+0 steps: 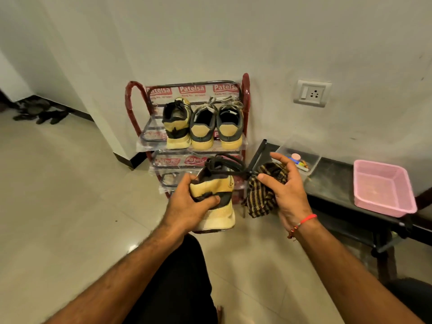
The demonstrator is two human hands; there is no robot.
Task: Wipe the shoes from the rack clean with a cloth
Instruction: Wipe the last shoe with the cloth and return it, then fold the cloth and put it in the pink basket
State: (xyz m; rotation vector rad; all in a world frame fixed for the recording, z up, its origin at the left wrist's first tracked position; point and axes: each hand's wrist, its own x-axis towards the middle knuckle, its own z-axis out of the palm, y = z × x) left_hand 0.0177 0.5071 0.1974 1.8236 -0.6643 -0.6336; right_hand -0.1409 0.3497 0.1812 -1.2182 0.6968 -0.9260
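My left hand (187, 202) grips a yellow and black shoe (219, 206) by its heel, in front of the red shoe rack (245, 94). The shoe's black laces loop upward and trail to the right. My right hand (284, 190) holds a bunched brown and black striped cloth (260, 199) just right of the shoe, thumb and index finger spread above it. Three more yellow and dark shoes (203, 127) stand heel-out on the rack's upper shelf.
A low black table (336, 183) stands to the right, carrying a pink basket (383, 188) and a clear tray (301, 148) of small items. A wall socket (312, 92) is above it. Dark footwear (39, 113) lies on the floor far left. My dark-clad knee (177, 277) is below.
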